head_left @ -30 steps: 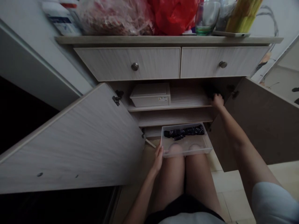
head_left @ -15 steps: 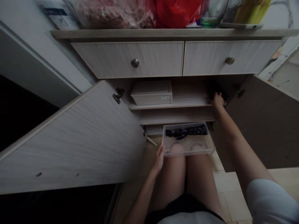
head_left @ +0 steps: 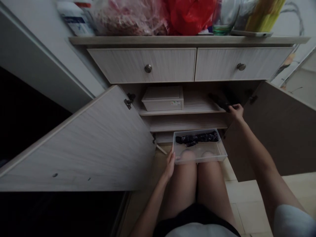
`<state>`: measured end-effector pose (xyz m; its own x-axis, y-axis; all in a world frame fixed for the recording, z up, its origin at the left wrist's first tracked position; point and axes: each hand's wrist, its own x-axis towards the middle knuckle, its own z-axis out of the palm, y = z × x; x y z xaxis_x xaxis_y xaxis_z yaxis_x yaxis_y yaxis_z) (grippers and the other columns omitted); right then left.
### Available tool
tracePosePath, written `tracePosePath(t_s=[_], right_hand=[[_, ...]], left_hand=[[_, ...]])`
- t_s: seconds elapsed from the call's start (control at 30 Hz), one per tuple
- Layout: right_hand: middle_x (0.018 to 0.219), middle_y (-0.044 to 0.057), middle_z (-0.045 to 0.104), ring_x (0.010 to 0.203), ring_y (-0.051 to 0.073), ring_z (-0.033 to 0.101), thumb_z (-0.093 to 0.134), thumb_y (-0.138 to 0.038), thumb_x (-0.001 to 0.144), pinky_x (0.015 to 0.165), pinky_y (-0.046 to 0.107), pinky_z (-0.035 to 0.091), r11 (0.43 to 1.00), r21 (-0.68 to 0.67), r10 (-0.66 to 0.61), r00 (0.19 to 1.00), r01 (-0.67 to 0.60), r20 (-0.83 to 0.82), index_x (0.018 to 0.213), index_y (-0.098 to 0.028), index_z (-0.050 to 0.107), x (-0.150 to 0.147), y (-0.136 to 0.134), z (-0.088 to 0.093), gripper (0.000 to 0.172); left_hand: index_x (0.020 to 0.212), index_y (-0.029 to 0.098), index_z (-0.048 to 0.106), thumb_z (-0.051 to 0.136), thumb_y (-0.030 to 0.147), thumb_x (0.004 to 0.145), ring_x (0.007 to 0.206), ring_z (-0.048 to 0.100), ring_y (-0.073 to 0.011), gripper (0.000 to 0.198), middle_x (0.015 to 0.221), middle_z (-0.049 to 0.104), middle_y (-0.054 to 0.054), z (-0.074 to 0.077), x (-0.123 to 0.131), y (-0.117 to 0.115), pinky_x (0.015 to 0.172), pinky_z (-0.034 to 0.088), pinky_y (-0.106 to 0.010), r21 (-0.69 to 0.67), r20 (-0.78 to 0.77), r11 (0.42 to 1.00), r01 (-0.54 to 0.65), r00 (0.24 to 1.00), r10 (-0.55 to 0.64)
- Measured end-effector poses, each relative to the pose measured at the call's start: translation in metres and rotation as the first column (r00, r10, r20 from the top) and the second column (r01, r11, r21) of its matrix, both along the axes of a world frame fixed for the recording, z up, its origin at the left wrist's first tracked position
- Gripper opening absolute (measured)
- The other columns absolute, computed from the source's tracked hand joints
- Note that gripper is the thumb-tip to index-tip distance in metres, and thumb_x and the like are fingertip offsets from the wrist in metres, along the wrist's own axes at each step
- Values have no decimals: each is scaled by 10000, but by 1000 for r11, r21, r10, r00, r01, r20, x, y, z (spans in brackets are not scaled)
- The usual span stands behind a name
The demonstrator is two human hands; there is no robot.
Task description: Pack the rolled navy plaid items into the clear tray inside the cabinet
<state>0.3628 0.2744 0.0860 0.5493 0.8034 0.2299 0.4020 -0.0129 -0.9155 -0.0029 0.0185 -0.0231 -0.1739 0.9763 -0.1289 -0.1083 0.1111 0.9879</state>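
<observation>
While gripped, dark object (head_left: 220, 101) lengthwise left-right

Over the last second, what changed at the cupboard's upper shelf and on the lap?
The right hand has drawn back from deep in the shelf to its front edge, pulling a dark object along. The left hand still steadies the clear tray holding the folded umbrella; the white box is unmoved.
</observation>
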Motion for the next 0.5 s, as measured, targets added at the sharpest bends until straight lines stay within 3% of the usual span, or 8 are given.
tracePosePath(t_s=[0.1,0.27,0.37,0.43,0.5], right_hand=[[716,-20,549,697,166,576,721,-458,666,635,348,559,972,117,225,953,-204,-202,754,-235,428,5,-36,2,379],[703,-31,587,580,122,541,804,-538,596,523,262,498,851,83,524,832,-518,-180,777,-231,475,13,-107,4,485],[767,2,657,626,133,587,854,-533,584,558,258,500,734,35,669,715,-678,-204,758,-225,480,9,-140,5,515],[859,36,703,713,153,636,878,-529,589,618,268,520,627,14,756,604,-779,-252,750,-219,479,3,-154,5,530],[929,63,725,779,162,659,887,-525,608,666,271,525,514,-6,818,492,-858,-297,757,-212,491,-4,-162,4,526]], left_hand=[[1521,220,458,584,807,764,1051,710,-321,966,1576,439,-131,1,1,0,978,548,-473,-12,-3,1000,-11,1000,10],[1525,243,453,572,813,766,1166,664,-343,956,1616,368,-104,3,2,-1,1041,512,-498,-9,10,1000,24,1000,-24],[1504,228,486,566,821,761,1371,514,-352,954,1619,360,-92,4,4,0,1158,401,-498,22,-8,1000,16,1000,-16],[1461,220,543,573,786,783,1486,363,-318,883,1601,398,-77,5,5,1,1231,285,-467,46,-48,999,-10,999,12],[1413,224,595,581,735,813,1515,308,-290,789,1571,450,-67,4,5,2,1260,213,-445,41,-82,999,-35,996,38]])
